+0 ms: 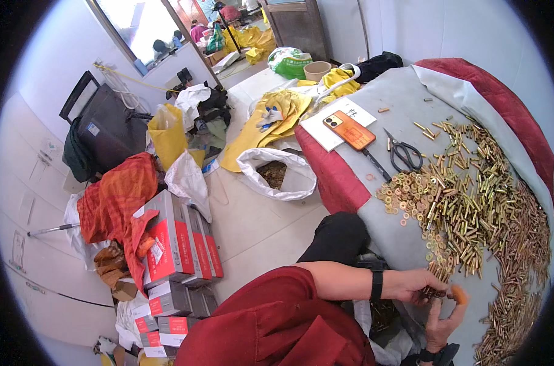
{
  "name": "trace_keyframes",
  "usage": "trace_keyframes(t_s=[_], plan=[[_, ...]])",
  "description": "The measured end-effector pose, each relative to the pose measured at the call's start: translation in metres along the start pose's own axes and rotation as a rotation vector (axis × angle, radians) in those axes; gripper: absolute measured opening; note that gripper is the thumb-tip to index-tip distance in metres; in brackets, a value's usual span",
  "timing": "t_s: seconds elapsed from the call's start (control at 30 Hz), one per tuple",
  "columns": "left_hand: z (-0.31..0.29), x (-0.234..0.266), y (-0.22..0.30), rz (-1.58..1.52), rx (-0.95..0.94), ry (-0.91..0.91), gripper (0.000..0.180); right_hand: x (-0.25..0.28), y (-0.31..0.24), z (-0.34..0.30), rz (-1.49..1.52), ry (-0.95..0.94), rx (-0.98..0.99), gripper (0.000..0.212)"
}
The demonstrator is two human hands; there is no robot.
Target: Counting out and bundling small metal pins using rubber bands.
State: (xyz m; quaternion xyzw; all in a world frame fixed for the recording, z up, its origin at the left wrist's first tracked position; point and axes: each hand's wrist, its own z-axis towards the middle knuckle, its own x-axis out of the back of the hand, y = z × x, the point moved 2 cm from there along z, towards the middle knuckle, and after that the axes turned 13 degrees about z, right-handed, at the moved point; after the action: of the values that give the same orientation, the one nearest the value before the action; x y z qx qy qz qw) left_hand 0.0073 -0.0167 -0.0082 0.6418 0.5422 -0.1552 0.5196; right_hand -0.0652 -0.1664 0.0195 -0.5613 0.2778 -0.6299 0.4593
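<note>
Both hands meet at the near edge of the grey-covered table. My left hand, with a black band on its wrist, is closed around a small bunch of dark brownish metal pieces. Against it, my right hand has thumb and fingers curled together; anything between them is too small to make out. An orange cover sits on one of its fingertips. Just beyond the hands lie brass-coloured metal tubes and flat ring washers. Thin copper-coloured screws are heaped along the right.
Black-handled scissors, an orange phone and a white notebook lie on the table's far left part. A white sack with small parts stands open on the floor. Red-and-grey boxes are stacked at the left.
</note>
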Motion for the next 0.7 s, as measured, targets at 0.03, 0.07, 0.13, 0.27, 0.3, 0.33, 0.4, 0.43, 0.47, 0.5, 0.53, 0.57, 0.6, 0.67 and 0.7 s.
trace_keyframes(t_s=[0.03, 0.07, 0.13, 0.27, 0.3, 0.33, 0.4, 0.43, 0.47, 0.5, 0.53, 0.57, 0.6, 0.67, 0.7], plan=[[0.001, 0.0, 0.0, 0.04, 0.016, 0.021, 0.014, -0.002, -0.018, 0.008, 0.007, 0.088, -0.018, 0.08], [0.001, -0.002, 0.0, 0.081, 0.032, 0.04, 0.009, 0.0, -0.025, 0.011, 0.014, 0.177, -0.035, 0.081], [-0.003, -0.013, -0.002, 0.131, -0.027, 0.002, 0.01, 0.0, -0.02, 0.007, -0.036, 0.135, -0.036, 0.083], [0.0, -0.017, -0.008, 0.48, -0.166, 0.093, 0.02, -0.019, -0.04, 0.016, -0.177, 0.016, 0.105, 0.083], [-0.001, -0.016, -0.008, 0.48, -0.167, 0.094, 0.02, -0.021, -0.04, 0.017, -0.178, 0.016, 0.106, 0.083], [-0.001, -0.016, -0.008, 0.473, -0.177, 0.063, 0.023, -0.023, -0.04, 0.018, -0.189, -0.003, 0.115, 0.084], [0.001, -0.014, -0.01, 0.467, -0.188, 0.037, 0.025, -0.024, -0.039, 0.018, -0.198, -0.023, 0.126, 0.085], [0.005, -0.01, -0.013, 0.454, -0.182, 0.044, 0.023, -0.024, -0.038, 0.019, -0.174, -0.019, 0.127, 0.084], [0.008, -0.007, -0.014, 0.441, -0.178, 0.051, 0.02, -0.023, -0.037, 0.02, -0.15, -0.016, 0.129, 0.083], [0.006, -0.008, -0.011, 0.443, -0.186, 0.051, 0.02, -0.023, -0.036, 0.019, -0.153, -0.018, 0.137, 0.083], [0.002, -0.01, -0.009, 0.403, -0.142, 0.054, 0.017, -0.022, -0.034, 0.018, -0.147, -0.021, 0.121, 0.083], [0.0, -0.011, -0.006, 0.362, -0.1, 0.058, 0.013, -0.021, -0.032, 0.017, -0.142, -0.026, 0.107, 0.082], [0.001, -0.01, -0.007, 0.361, -0.111, 0.068, 0.013, -0.021, -0.032, 0.017, -0.138, -0.035, 0.118, 0.082], [0.005, -0.01, -0.009, 0.427, -0.193, 0.068, 0.004, -0.019, -0.038, 0.017, -0.24, -0.065, 0.183, 0.086], [0.003, -0.012, -0.007, 0.424, -0.206, 0.073, 0.004, -0.02, -0.045, 0.017, -0.241, -0.074, 0.194, 0.086]])
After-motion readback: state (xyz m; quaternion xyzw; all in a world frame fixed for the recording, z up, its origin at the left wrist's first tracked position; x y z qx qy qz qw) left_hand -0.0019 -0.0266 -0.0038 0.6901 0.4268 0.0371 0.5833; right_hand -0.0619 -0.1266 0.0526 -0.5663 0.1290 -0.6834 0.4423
